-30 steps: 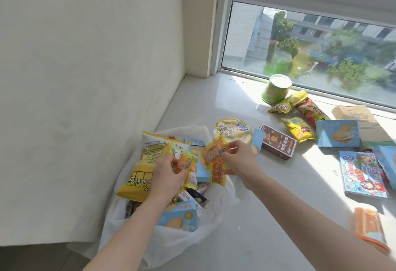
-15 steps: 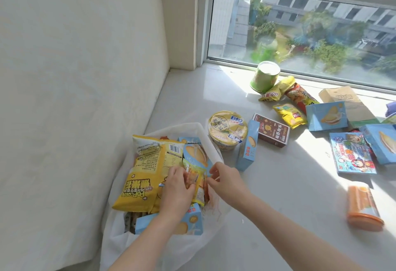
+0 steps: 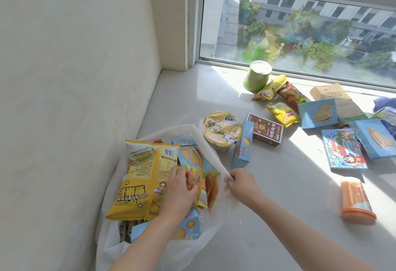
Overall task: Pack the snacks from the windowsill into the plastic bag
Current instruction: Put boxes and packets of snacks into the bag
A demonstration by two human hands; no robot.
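Small orange-and-yellow foil snack packets (image 3: 196, 180) lie inside the thin white plastic bag (image 3: 209, 154) at the left of the pale windowsill (image 3: 278, 206), gripped by the left hand (image 3: 177, 191). The right hand (image 3: 243, 185) pinches the bag's rim; pulling it wide should let them drop deep.

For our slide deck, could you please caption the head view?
Left hand holds snack packets inside the plastic bag; right hand pinches its rim.

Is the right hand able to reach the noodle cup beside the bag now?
Probably yes, once the right hand lets go of the bag rim it pinches. The noodle cup stands just beyond that rim, uncovered, with only a blue box upright close beside it.
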